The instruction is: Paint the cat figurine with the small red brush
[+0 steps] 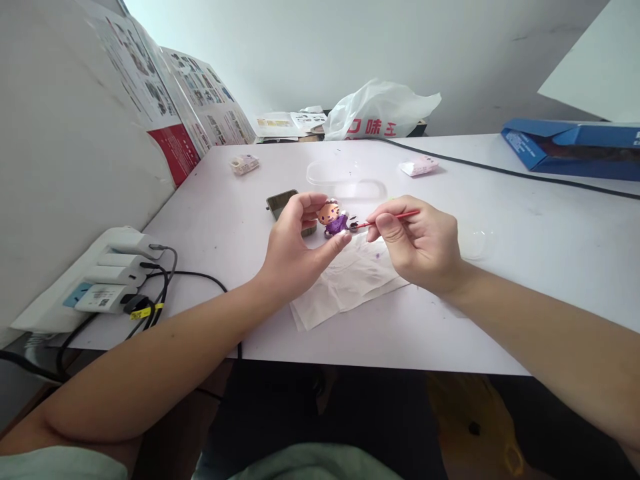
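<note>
Between the thumb and fingers of my left hand [303,243] is a small figurine [336,222], with an orange-tan face and a purple body. My right hand [417,243] pinches a thin red paintbrush [387,219]. Its tip points left and lies close to the figurine's lower right side; whether it touches I cannot tell. Below both hands a crumpled white tissue [345,287] with a few purple spots lies on the table. A dark rectangular case [281,202] sits behind my left hand, which partly hides it.
Clear plastic trays [333,173] lie beyond the hands on the white table [200,200]. Small packets [244,164] stand at the back. A power strip [95,280] with plugs and cables is at left. A black cable [480,167] runs toward a blue box [575,150]. A plastic bag [377,110] sits behind.
</note>
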Available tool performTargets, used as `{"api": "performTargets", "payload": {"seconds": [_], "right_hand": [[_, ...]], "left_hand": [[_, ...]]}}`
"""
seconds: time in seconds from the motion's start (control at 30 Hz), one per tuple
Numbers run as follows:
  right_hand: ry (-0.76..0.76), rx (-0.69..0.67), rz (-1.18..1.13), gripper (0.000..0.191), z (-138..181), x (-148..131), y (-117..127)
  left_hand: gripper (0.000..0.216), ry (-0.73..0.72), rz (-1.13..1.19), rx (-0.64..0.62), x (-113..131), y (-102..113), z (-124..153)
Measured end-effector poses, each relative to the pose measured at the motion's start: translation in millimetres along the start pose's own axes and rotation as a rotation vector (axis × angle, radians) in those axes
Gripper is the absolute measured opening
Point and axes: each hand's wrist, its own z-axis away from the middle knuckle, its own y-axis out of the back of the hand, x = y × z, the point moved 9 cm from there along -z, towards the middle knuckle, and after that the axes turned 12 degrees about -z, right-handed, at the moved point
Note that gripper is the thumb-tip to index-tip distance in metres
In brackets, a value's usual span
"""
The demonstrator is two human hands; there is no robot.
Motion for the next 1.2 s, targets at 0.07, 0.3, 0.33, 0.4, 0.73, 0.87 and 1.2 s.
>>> {"api": "performTargets", "payload": {"seconds": [0.07, 0.3, 0.33, 0.4, 0.73, 0.87, 1.2], "right_hand": [[0.003, 0.01, -0.003, 0.01, 0, 0, 1], [0.014, 0.021, -0.047, 0.011, 0, -3, 0], [0.009, 0.015, -0.05, 0.011, 0, -3, -1], [0.0, -0.003, -0.049, 0.011, 0, -3, -2], [-0.023, 0.11, 0.043, 0.013, -3, 3, 9], [-0.003, 0.117, 0.004, 0.014, -4, 2, 9], [-0.072, 0.23, 0.001, 0.044, -9, 12, 25]], "left_hand": [[0.049, 0.003, 0.005, 0.005, -1, 1, 0], [0.051, 0.006, 0.0, 0.0, -2, -1, 0], [0.051, 0.005, -0.001, 0.0, -2, -1, 0], [0.051, 0.003, -0.004, -0.001, -2, -1, 0], [0.05, -0.011, -0.004, 0.007, -1, 1, 1], [0.049, -0.014, -0.009, 0.004, 0, 0, 1], [0.045, 0.006, -0.123, 0.016, 16, -3, -2]]}}
